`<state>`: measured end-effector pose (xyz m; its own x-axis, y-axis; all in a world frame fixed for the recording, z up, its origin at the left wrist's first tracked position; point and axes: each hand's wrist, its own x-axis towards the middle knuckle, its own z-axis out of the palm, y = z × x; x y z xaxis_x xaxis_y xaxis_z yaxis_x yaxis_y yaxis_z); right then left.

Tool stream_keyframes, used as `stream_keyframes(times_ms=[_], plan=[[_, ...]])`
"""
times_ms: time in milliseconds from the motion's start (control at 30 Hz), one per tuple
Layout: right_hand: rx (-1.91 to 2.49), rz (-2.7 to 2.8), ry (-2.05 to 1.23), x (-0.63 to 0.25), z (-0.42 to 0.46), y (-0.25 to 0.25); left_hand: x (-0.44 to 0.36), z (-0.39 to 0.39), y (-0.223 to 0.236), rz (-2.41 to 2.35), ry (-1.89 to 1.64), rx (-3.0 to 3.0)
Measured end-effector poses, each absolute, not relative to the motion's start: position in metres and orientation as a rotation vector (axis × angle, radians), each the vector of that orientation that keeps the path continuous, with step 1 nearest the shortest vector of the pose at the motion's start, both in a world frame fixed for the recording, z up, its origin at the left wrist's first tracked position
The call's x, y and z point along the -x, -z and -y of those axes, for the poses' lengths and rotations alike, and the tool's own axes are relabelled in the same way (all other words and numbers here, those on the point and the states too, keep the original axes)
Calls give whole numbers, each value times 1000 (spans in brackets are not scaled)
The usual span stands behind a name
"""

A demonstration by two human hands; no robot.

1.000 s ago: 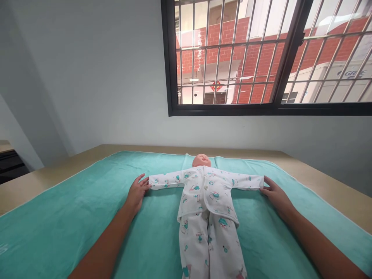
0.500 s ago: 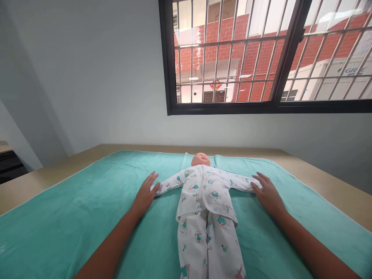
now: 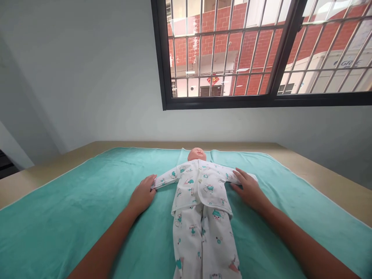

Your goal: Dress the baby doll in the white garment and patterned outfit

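A baby doll (image 3: pixel 197 154) lies on its back on a teal blanket (image 3: pixel 87 201), its arms stretched out to both sides. It wears a white printed jacket (image 3: pixel 190 192) and matching white trousers (image 3: pixel 188 240). My left hand (image 3: pixel 143 195) is at the end of the sleeve on the left, thumb and fingers closed about the cuff. Across the sleeve on the right rests my right hand (image 3: pixel 249 189), fingers stretched out over the cloth and thumb below it. The end of that sleeve shows past my fingers. The doll's own hands are not visible.
The blanket covers most of a light wooden table (image 3: pixel 308 164), whose bare edge shows around it. Behind stands a grey-white wall (image 3: pixel 116 77) with a dark-framed, barred window (image 3: pixel 221 102). Something dark (image 3: pixel 6 164) stands at the far left.
My right hand has moved left from the sleeve's end to further up the sleeve. My left hand has closed in on the other cuff. The view has shifted slightly.
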<state>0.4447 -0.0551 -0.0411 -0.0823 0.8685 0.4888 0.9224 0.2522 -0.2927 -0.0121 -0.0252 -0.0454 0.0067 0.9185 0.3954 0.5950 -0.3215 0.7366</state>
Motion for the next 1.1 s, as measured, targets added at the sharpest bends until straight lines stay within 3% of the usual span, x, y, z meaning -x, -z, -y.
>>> stream_keyframes(times_ms=[133,333,700,1100], plan=[[1330,1984,-43,-402,93,4,-10,49,22,-1402,-1235,-2119],[1116,2307,-50,-349,137,-19,-63,97,1,-1054,-830,-2253],[951,2330,-11,-351,138,-18,-70,115,-7,-843,-937,-2613],[999,2318,-141,-347,142,-22,-70,131,-5,-1081,-841,-2338]])
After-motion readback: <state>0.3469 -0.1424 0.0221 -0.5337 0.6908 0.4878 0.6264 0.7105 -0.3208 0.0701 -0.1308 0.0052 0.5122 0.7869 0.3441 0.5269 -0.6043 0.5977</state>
